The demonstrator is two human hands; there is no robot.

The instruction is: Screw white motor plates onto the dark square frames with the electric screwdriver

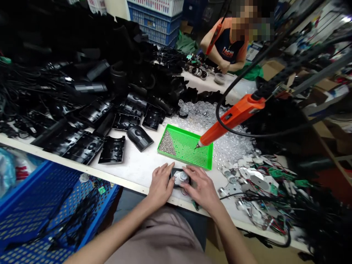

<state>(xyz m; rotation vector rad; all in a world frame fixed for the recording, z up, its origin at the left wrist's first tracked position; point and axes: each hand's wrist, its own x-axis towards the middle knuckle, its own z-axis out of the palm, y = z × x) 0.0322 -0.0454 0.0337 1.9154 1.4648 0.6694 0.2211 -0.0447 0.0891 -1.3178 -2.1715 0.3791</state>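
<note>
At the table's front edge a black plastic shell point(173, 172) lies between my hands, with a silvery-white round part on a plate point(181, 177) seated in it. My left hand point(161, 184) grips the shell's left side, thumb close to the round part. On the opposite side my right hand point(202, 186) holds the shell, its fingers curved over the right edge. Just beyond my hands sits a green perforated tray point(210, 161) with small metal screws point(167, 143) heaped at its left end. An orange electric screwdriver point(227, 119) hangs with its tip over the tray's right part.
Black half-shells point(112, 149) and dark cables crowd the left. Clear plastic discs point(233, 143) are piled right of the tray, with wired motor parts point(258, 179) nearer me. A blue crate point(24, 220) holding cables stands lower left. Across the table sits another person point(229, 44).
</note>
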